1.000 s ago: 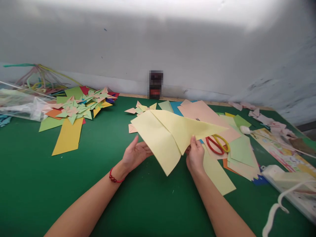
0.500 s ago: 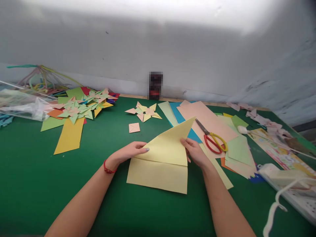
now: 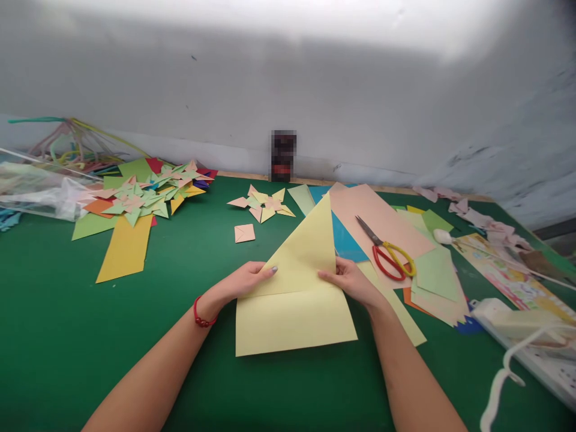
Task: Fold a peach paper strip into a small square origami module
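A pale yellow sheet of paper [image 3: 294, 321] is held between both hands above the green table. Its upper part forms a pointed triangle aimed away from me, and a flat strip lies below the crease. My left hand [image 3: 249, 279] pinches the left edge, thumb on top and fingers mostly hidden beneath. On the other side, my right hand [image 3: 353, 279] grips the right edge, its thumb pressed on the paper near the crease. Beyond the sheet are a small folded pink square [image 3: 245, 233] and a ring of folded paper points [image 3: 263, 204].
Scissors [image 3: 387, 255] with red and yellow handles lie on pink sheets [image 3: 378, 216] to the right. Folded stars [image 3: 135, 201] and coloured paper are heaped at the left. A white power strip [image 3: 531, 336] with a cable sits at the right edge.
The yellow sheet has turned so its point swings left and stands more upright. My right hand has shifted slightly down, its thumb now near the crease. My left hand keeps its hold.
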A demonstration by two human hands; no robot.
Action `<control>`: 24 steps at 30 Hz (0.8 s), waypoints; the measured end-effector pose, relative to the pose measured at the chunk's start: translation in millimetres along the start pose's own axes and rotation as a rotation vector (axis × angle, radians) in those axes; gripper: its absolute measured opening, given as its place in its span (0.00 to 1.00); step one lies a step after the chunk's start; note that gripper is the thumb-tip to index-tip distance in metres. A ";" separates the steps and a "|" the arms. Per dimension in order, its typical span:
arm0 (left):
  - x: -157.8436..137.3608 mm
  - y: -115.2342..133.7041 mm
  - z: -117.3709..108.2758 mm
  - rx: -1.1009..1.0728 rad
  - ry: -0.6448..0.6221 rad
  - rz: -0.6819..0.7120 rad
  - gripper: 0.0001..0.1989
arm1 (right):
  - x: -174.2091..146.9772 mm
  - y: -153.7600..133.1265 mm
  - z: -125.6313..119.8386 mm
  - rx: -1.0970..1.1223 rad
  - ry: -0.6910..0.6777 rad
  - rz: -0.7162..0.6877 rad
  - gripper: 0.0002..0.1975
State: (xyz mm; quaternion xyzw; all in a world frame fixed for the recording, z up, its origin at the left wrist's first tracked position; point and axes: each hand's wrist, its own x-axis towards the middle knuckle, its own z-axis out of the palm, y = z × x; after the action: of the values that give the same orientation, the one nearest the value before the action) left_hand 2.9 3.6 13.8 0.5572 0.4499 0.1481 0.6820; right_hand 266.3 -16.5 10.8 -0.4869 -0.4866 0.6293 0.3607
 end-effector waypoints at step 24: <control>-11.1 6.7 -7.9 0.399 -0.421 0.021 0.16 | 4.2 -0.2 -5.1 0.071 0.255 0.027 0.13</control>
State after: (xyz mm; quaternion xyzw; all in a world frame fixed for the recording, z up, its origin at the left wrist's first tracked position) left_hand -7.4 3.0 25.0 0.7035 0.3129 -0.0552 0.6357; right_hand 270.0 -11.2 9.6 -0.5564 -0.4075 0.5840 0.4282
